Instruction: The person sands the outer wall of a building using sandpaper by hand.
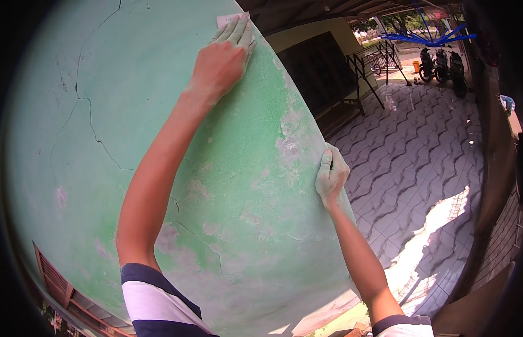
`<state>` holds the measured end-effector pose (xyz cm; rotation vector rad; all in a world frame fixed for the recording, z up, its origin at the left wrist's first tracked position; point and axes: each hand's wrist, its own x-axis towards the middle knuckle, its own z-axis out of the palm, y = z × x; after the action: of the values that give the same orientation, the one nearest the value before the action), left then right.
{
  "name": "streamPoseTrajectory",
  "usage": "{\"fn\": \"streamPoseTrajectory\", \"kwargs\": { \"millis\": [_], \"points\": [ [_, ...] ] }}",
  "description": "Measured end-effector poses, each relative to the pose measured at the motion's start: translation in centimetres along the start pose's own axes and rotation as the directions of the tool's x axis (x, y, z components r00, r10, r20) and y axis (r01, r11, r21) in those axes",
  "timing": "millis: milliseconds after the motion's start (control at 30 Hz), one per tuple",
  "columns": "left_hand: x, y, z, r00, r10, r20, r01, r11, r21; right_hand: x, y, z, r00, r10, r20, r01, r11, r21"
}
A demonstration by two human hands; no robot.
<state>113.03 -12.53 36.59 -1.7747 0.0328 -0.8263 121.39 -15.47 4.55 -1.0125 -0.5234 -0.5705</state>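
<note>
Largest in extent: green wall (239, 163), spread across the left and middle of the scene and bounded on the right by a slanting edge. Marked on the left by a long, branching crack (91, 121); worn to pale patches (289, 140) beside the edge and lower down, toward the near side. Beyond the edge, to the right: tiled floor (402, 151), pale with dark wavy lines, crossed at near right by a bright strip of sunlight. Next, just past the upper part of the edge: dark panel (317, 64). At far right: motorcycles (457, 67), parked side by side, with an orange bucket (416, 66) to their left.

At the near side: left sleeve (155, 300) and right sleeve (405, 326), both navy and white.

Left hand (222, 59): raised to the far, upper part of the wall, close to the edge; pressing with straight fingers, grasping a pale sheet (223, 21) against the green surface. Right hand (333, 174): nearer and lower, touching the slanting edge with curled fingers; cannot tell whether clenched round it or merely resting. Coated with a pale, dust-like film.

Smallest: the sheet, printed, located between left fingers and wall, projecting slightly past the fingertips. Mostly hidden under the hand.
</note>
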Motion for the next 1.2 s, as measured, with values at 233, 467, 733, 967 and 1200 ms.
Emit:
{"fn": "streamPoseTrajectory", "kwargs": {
  "millis": [233, 467, 733, 967, 1200],
  "points": [
    [-7.3, 7.5, 0.9, 0.901, 0.421, 0.105, -0.393, 0.894, -0.216, -0.2, -0.2, -0.4, 1.0, -0.001, 0.031, 0.001, 1.0, 0.012],
    [0.7, -1.0, -0.1, 0.996, 0.081, 0.03, -0.08, 0.996, -0.041, 0.0, -0.3, -0.1, 1.0, -0.01, 0.012, 0.009, 1.0, 0.022],
    [-8.5, 7.9, -0.1, 0.919, 0.37, 0.135, -0.351, 0.925, -0.148, 0.3, -0.1, 0.1, 0.999, -0.027, -0.024, 0.028, 0.998, 0.051],
    [-4.9, 3.7, -0.8, 0.977, 0.203, 0.064, -0.196, 0.976, -0.097, -0.1, -0.4, -0.1, 1.0, 0.006, -0.004, -0.006, 1.0, 0.019],
    [-4.4, 4.2, 0.3, 0.991, 0.136, -0.017, -0.136, 0.991, -0.011, -0.3, -0.3, 0.0, 1.0, 0.009, -0.017, -0.008, 1.0, 0.024]
  ]
}}
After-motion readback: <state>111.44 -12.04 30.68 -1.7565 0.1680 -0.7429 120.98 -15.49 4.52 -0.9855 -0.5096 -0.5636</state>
